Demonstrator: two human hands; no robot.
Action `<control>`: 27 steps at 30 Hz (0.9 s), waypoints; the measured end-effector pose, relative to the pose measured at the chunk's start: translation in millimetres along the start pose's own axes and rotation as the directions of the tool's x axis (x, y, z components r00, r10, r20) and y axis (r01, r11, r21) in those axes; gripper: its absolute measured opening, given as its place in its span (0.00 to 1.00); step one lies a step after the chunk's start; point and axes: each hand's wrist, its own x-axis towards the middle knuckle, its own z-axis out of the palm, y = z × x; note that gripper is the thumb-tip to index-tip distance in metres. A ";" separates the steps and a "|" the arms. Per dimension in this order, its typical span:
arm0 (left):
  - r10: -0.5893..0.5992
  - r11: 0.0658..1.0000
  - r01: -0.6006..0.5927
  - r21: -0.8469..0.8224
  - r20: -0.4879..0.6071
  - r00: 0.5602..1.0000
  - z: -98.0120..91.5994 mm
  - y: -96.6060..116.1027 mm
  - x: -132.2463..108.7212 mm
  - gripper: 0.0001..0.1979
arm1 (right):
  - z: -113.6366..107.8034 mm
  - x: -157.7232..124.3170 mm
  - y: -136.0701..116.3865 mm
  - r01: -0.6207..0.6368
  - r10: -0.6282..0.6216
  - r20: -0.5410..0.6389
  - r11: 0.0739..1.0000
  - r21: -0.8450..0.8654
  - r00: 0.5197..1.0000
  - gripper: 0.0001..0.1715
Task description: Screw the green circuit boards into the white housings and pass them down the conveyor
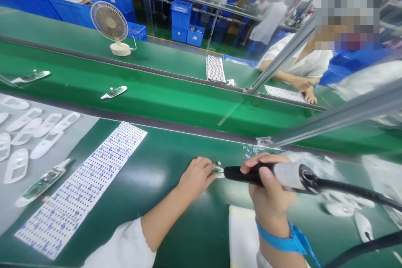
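My left hand [197,176] rests on the green bench, its fingers closed on a small white casing with a green circuit board [219,171]. Much of that piece is hidden behind the fingers. My right hand [270,194] is wrapped round a black and white electric screwdriver [289,174] held almost level. Its tip points left and meets or nearly meets the casing; contact cannot be made out. A thick black cable trails from its rear. Small screws [251,150] lie scattered just beyond the right hand. A blue strap [279,238] circles my right wrist.
White casing shells [18,165] and an open casing with a board [44,182] lie at left, beside a printed sheet [84,186]. Boarded casings [114,92] sit on the green conveyor [176,98]. Beyond are a fan [109,21] and a co-worker's hands [309,92]. A metal post [339,109] slants at right.
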 end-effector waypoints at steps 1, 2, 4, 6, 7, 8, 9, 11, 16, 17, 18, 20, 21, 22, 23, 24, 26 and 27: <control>-0.003 1.000 0.003 -0.003 -0.001 1.000 0.5 0.2 -0.2 0.08 | 0.6 0.4 0.6 -0.002 0.002 0.000 1.000 -0.004 1.000 0.05; -0.004 1.000 0.004 -0.005 -0.001 1.000 1.0 0.6 -0.5 0.08 | 1.1 0.7 1.3 -0.005 0.005 -0.002 1.000 -0.008 1.000 0.06; -0.004 1.000 0.004 -0.008 -0.003 1.000 1.4 1.4 -0.9 0.09 | 1.7 0.7 3.0 -0.008 0.008 -0.010 1.000 -0.014 1.000 0.06; -0.004 1.000 0.004 -0.007 -0.007 1.000 1.2 2.0 -1.1 0.09 | 1.8 0.2 5.2 -0.016 0.015 -0.016 1.000 -0.018 1.000 0.07; -0.004 1.000 0.004 -0.005 -0.009 1.000 1.0 2.2 -1.1 0.09 | 1.8 0.0 6.4 -0.019 0.018 -0.016 1.000 -0.016 1.000 0.06; -0.004 1.000 0.004 -0.001 -0.010 1.000 0.7 2.5 -1.0 0.09 | 1.6 -0.1 7.6 -0.020 0.020 -0.014 1.000 -0.012 1.000 0.06; -0.005 1.000 0.005 0.003 -0.010 1.000 0.3 2.8 -0.8 0.09 | 1.5 -0.1 8.7 -0.022 0.022 -0.011 1.000 -0.006 1.000 0.06; -0.004 1.000 0.004 0.012 -0.010 1.000 -0.3 3.6 -0.2 0.09 | 1.6 0.3 10.4 -0.022 0.022 -0.005 1.000 0.006 1.000 0.06; 0.000 1.000 0.000 0.022 -0.017 1.000 -1.3 6.5 1.3 0.08 | 3.2 1.3 11.9 -0.024 0.024 0.001 1.000 -0.001 1.000 0.09; 0.001 1.000 0.000 0.024 -0.019 1.000 -1.4 6.9 1.4 0.09 | 3.4 1.3 11.8 -0.030 0.030 0.001 1.000 -0.004 1.000 0.10; 0.001 1.000 0.000 0.027 -0.020 1.000 -1.6 7.3 1.4 0.09 | 3.4 1.2 11.7 -0.040 0.040 -0.002 0.999 -0.004 0.999 0.10; 0.001 0.999 -0.001 0.033 -0.021 1.000 -1.8 7.7 1.2 0.08 | 3.3 1.2 11.7 -0.056 0.056 -0.011 0.998 -0.002 0.998 0.10; 0.002 0.999 -0.001 0.037 -0.020 1.000 -2.0 7.8 1.2 0.08 | 3.2 1.3 11.9 -0.061 0.061 -0.017 0.998 -0.002 0.998 0.10; 0.003 0.999 -0.002 0.040 -0.019 1.000 -2.2 7.9 1.2 0.08 | 3.2 1.2 12.4 -0.063 0.063 -0.020 0.998 -0.003 0.998 0.11; 0.005 0.999 -0.004 0.044 -0.017 1.000 -2.3 7.9 1.3 0.09 | 3.4 1.0 13.2 -0.063 0.063 -0.021 0.998 -0.004 0.998 0.11; 0.008 0.999 -0.008 0.047 -0.015 1.000 -2.5 7.8 1.5 0.09 | 3.8 0.6 14.4 -0.060 0.060 -0.021 0.998 -0.004 0.998 0.11; 0.013 0.998 -0.012 0.054 -0.011 1.000 -2.6 7.4 1.9 0.10 | 4.4 -0.7 17.1 -0.049 0.049 -0.017 0.999 0.000 0.999 0.11; 0.013 0.998 -0.012 0.057 -0.008 1.000 -2.7 7.1 2.0 0.10 | 4.4 -1.2 18.1 -0.047 0.047 -0.018 0.999 0.007 0.999 0.12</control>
